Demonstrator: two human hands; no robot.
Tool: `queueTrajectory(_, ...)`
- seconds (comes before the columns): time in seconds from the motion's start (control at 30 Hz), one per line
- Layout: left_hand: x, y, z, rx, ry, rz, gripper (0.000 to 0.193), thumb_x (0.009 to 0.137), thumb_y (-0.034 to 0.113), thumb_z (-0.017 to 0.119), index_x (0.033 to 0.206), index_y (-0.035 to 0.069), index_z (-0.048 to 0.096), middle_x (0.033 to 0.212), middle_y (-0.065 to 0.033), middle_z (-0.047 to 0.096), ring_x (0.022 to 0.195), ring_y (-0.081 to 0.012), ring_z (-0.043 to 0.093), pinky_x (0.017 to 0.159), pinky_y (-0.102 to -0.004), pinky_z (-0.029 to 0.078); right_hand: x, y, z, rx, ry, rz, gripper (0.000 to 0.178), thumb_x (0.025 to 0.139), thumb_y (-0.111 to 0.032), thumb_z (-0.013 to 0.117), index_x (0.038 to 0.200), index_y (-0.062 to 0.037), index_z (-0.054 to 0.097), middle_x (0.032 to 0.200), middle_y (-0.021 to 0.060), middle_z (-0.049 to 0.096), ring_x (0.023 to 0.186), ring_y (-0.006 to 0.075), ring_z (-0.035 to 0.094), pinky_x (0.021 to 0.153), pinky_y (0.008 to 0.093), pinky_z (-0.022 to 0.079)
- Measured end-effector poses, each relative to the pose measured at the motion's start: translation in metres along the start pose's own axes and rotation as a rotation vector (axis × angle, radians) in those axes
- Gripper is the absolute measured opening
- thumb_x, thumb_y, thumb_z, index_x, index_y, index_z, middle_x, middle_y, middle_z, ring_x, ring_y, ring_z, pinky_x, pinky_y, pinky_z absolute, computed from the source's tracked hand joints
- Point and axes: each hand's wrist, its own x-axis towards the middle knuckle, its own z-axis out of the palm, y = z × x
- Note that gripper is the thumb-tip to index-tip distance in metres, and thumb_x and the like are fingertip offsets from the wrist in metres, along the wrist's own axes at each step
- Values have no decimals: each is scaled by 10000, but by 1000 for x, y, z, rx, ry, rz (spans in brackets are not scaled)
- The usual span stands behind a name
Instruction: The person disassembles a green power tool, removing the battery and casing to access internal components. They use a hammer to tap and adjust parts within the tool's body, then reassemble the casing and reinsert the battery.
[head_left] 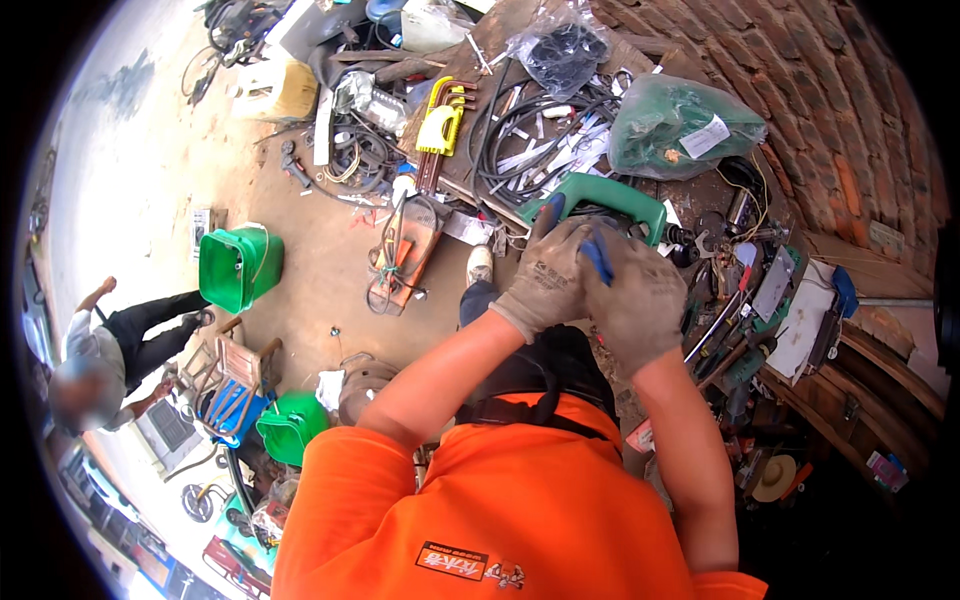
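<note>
Both of my hands wear grey gloves with blue on the fingers, and they meet in front of my waist. My left hand (548, 278) is curled, one blue fingertip reaching up against the end of a green curved tool body (612, 190). My right hand (640, 298) bends over beside it, its fingers folded inward toward the left. Whatever lies between them is hidden by the gloves. The green tool body rests on the cluttered bench just beyond my knuckles. A green plastic bag (680, 125) sits behind it.
Coiled black cable (500, 150) and a yellow hex-key holder (437, 130) lie on the bench. Hand tools crowd the right, beside a brick wall (800, 80). An orange tool (405, 255) lies left of my foot. A green bucket (225, 270), a wooden chair (238, 375) and another person (105, 350) are at left.
</note>
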Motion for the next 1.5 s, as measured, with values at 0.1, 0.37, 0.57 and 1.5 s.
queueTrajectory(0.1,9,-1,-5,-31,19,-5,744,690,253,797,1359,27,564,1255,-127,678,1242,-289,616,1207,-590,305,-31,23,-5,140,-187,-157,261,907,-331,710,978,-83,750,934,148,729,776,355,700,686,479,550)
queueTrajectory(0.37,13,6,-15,-37,-43,6,983,539,467,923,1348,24,580,1319,-129,661,1306,-305,590,1217,-581,306,6,34,-16,51,80,113,384,928,-322,693,1247,-108,713,1124,216,694,983,364,719,851,469,576)
queueTrajectory(0.57,5,-3,-13,49,-15,11,942,537,468,917,1338,71,620,1350,-91,647,1393,-321,512,1232,-601,270,12,12,1,188,-39,142,354,887,-258,687,1194,-88,725,1118,188,691,982,381,699,870,485,559)
queueTrajectory(1.5,11,0,-10,-21,21,-9,1053,520,699,893,1304,45,636,1265,-119,693,1207,-302,635,1191,-603,289,-107,108,-14,68,-83,359,275,882,-271,767,1036,-44,743,929,211,713,845,404,700,738,494,546)
